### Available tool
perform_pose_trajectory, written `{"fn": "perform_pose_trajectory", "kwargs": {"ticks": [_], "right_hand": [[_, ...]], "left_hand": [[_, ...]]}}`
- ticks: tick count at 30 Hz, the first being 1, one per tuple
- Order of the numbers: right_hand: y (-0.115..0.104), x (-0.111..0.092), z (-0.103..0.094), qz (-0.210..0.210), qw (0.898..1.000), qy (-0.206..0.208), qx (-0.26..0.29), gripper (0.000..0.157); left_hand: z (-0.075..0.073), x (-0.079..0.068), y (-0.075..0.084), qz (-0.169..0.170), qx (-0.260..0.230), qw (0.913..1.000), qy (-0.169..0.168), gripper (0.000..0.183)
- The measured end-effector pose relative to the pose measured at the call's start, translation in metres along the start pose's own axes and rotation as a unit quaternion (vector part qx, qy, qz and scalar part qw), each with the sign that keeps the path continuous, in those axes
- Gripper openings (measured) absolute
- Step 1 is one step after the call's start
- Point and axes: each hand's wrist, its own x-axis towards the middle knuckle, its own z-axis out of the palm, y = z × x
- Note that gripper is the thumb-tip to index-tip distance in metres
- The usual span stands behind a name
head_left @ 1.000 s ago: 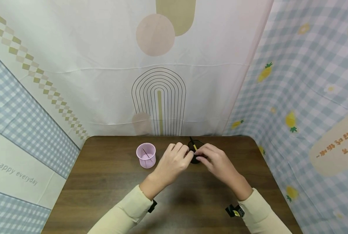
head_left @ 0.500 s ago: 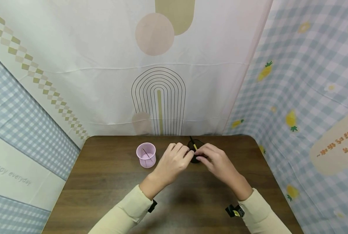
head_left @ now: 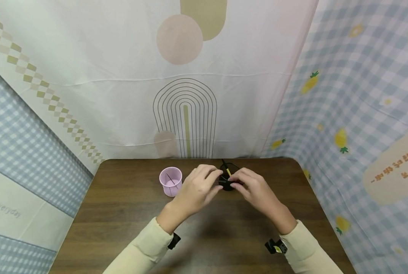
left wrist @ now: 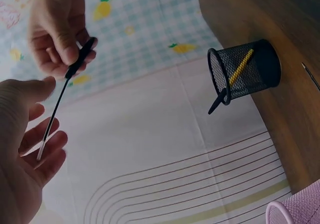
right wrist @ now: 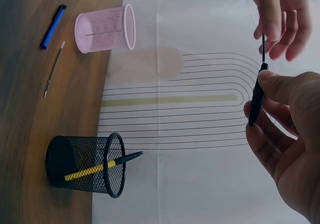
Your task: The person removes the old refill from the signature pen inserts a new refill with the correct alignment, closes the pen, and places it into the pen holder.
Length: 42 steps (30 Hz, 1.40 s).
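Observation:
My right hand (head_left: 255,188) pinches a short dark pen barrel section (right wrist: 257,97) between thumb and fingers. From its end sticks out a thin pen refill (left wrist: 56,108) with a clear tip, pointing towards my left hand (head_left: 195,190). In the left wrist view, the left thumb and fingers stand apart around the refill's free end; whether a finger touches it I cannot tell. Beyond the hands is a black mesh pen cup (right wrist: 82,156) holding a yellow and black pen (right wrist: 95,170). To the left stands a pink mesh cup (head_left: 171,182) with a thin refill inside.
On the brown wooden table (head_left: 128,213), a blue pen (right wrist: 53,26) and another loose refill (right wrist: 54,69) lie near the pink cup in the right wrist view. A patterned cloth (head_left: 121,114) hangs behind the table's far edge, and a checked one (head_left: 327,95) at the right.
My left thumb and fingers have spread apart from their pinch, and the left hand has shifted slightly left. The thin refill now shows between the hands. The right hand has stayed put.

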Motion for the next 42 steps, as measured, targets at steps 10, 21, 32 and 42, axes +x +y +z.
{"fn": "perform_pose_trajectory", "kwargs": {"ticks": [10,21,32,42], "right_hand": [[0.001,0.0,-0.003,0.011,1.0,-0.007,-0.007,0.022],[0.003,0.0,-0.004,0.016,1.0,-0.011,-0.008,0.023],[0.003,0.001,-0.005,0.014,1.0,-0.01,-0.015,0.023],[0.003,0.001,-0.006,0.017,0.999,-0.018,-0.02,0.021]], "left_hand": [[-0.008,-0.009,-0.015,-0.071,-0.129,0.9883,0.04,0.031],[-0.004,-0.024,-0.027,-0.094,-0.181,0.9763,0.074,0.024],[-0.003,-0.024,-0.026,-0.083,-0.188,0.9759,0.073,0.015],[-0.005,-0.019,-0.021,-0.082,-0.162,0.9807,0.073,0.014]]}}
